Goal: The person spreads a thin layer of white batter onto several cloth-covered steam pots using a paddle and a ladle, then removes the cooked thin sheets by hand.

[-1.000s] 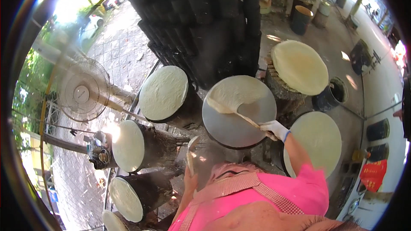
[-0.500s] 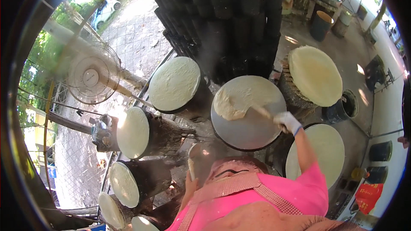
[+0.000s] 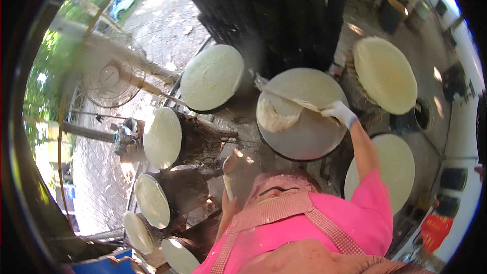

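Note:
In a white glove, my right hand [image 3: 339,113] is closed on the handle of a long flat spatula [image 3: 300,102]. The spatula lies slantwise across a large round griddle [image 3: 307,147], its blade at the far left rim. Pale, wet dough [image 3: 276,117] sits bunched on the griddle's left half, just nearer to me than the spatula; a thin film coats the surface beyond it. Low and left of the griddle, my bare left hand [image 3: 229,206] is closed around the light handle of a ladle [image 3: 229,175] with a brownish bowl, held upright.
More round griddles covered in pale sheets stand around me, including one far left [image 3: 212,77], one far right [image 3: 385,75] and one by my right elbow [image 3: 388,172]. Dark stacked columns [image 3: 269,15] rise behind. A fan [image 3: 109,76] stands at the left by wire fencing.
The spatula has swung so its blade reaches the griddle's far left rim. The dough has gone from a wide patch to a smaller heap. My left hand still holds the ladle; the view has shifted.

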Available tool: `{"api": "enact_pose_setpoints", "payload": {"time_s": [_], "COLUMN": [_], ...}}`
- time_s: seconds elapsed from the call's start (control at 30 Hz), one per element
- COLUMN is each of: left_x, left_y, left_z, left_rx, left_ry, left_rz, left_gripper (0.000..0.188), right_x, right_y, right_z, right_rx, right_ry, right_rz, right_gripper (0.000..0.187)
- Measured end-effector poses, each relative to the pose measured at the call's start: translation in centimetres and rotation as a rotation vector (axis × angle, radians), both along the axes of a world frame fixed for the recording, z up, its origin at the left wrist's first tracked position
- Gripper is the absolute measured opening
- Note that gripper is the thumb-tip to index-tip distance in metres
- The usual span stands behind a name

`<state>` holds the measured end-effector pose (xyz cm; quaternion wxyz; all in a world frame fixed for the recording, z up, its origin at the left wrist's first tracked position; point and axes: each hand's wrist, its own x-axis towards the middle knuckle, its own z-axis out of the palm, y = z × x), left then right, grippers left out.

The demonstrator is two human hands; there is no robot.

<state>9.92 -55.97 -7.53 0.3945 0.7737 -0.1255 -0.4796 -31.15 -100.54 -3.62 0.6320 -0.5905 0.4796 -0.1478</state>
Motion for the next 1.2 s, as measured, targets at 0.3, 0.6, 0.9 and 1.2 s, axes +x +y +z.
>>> {"api": "enact_pose_setpoints", "payload": {"time_s": [0.3, 0.6, 0.9, 1.2], "left_x": [0.4, 3.1, 13.3, 15.7], "left_y": [2.0, 4.6, 6.3, 7.4], "left_z": [-0.1, 0.9, -0.7, 3.6], "left_rx": [0.011, 0.001, 0.101, -0.042], "left_ry": [0.047, 0.103, 0.345, 0.499], "left_rz": [0.066, 0.012, -0.150, -0.184], "left_gripper": [0.063, 0.063, 0.067, 0.062], "right_x": [-5.9, -1.4, -2.0, 18.0], "right_y": [5.6, 5.3, 40.1, 41.0], "right_z": [3.6, 2.7, 4.5, -4.3], "right_rx": [0.358, 0.134, 0.159, -0.655], "right_ry": [0.105, 0.460, 0.160, 0.903], "right_rz": [0.104, 0.497, -0.735, -0.660], "right_gripper": [0.028, 0.005, 0.038, 0.028]}}
